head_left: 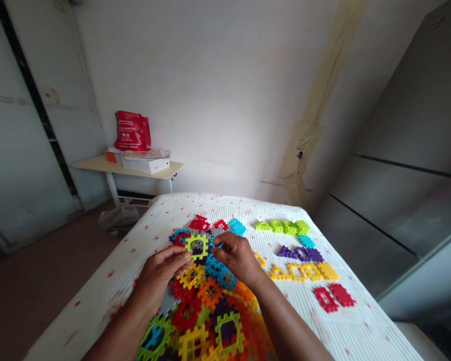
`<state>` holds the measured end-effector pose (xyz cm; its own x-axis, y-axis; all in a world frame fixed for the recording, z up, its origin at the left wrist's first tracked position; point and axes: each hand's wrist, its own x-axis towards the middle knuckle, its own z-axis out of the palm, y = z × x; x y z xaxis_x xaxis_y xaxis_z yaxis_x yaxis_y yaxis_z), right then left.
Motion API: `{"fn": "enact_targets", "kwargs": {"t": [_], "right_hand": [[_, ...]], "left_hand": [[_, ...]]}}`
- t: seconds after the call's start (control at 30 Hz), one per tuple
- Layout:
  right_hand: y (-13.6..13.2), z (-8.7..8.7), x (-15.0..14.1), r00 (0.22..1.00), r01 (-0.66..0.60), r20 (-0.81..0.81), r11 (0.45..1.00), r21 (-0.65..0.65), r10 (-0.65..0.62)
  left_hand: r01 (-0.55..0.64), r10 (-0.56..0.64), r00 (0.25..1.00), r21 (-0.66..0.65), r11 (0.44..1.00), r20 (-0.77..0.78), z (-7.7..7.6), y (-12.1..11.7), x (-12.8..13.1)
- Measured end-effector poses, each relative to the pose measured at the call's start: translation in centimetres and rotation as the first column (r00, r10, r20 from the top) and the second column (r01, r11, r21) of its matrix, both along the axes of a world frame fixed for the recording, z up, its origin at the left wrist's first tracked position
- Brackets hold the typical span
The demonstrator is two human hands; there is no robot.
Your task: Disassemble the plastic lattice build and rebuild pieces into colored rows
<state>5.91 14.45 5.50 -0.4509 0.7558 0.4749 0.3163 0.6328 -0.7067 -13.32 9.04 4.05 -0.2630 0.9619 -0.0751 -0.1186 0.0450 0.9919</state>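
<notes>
My left hand point(169, 261) pinches a lime-green square building tile point(188, 242) with notched edges and an open middle, held up above a pile of tiles. Close to its right side is my right hand point(236, 254), thumb and forefinger curled together by a bit of blue; what they grip, if anything, is too small to make out. Beneath both hands spreads the mixed pile, with a yellow tile point(192, 276), blue window tiles point(225, 275), an orange window tile point(210, 293) and red tiles point(188, 312). Another green frame tile point(239, 332) lies nearer me.
Tiles lie grouped by colour at the right: green stacks point(288, 227), purple point(311, 254), yellow point(311, 272), red point(341, 295). Beyond the pile sit red point(199, 222) and light-blue tiles point(237, 227). A side table point(93, 163) with a red bag point(130, 131) stands back left.
</notes>
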Motion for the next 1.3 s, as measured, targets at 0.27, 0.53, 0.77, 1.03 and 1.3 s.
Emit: {"fn": "enact_targets", "kwargs": {"t": [0.27,0.53,0.77,1.03,1.3], "right_hand": [[-0.7,0.9,-0.2,0.997,-0.04,0.07,0.978,0.206,0.026],[-1.3,-0.1,-1.6,0.958,-0.004,0.273,0.944,0.33,-0.091],[-1.4,0.1,-1.6,0.942,0.019,0.312,0.944,0.329,-0.128],[-1.5,0.2,-1.5,0.943,0.018,0.31,0.947,0.321,-0.123],[-1.4,0.4,-1.3,0.929,0.026,0.343,0.947,0.32,-0.142]], "left_hand": [[0.006,-0.006,1.0,-0.025,1.0,-0.018,0.2,-0.1,0.2],[0.022,-0.023,0.999,-0.021,1.0,-0.031,-0.1,-0.1,0.7],[0.033,-0.037,0.998,-0.061,0.998,-0.05,-0.4,-0.1,0.5],[0.021,-0.027,0.994,-0.048,0.999,-0.109,-0.9,0.0,0.3],[-0.001,-0.006,0.992,-0.056,0.998,-0.126,-0.8,0.2,0.6]]}}
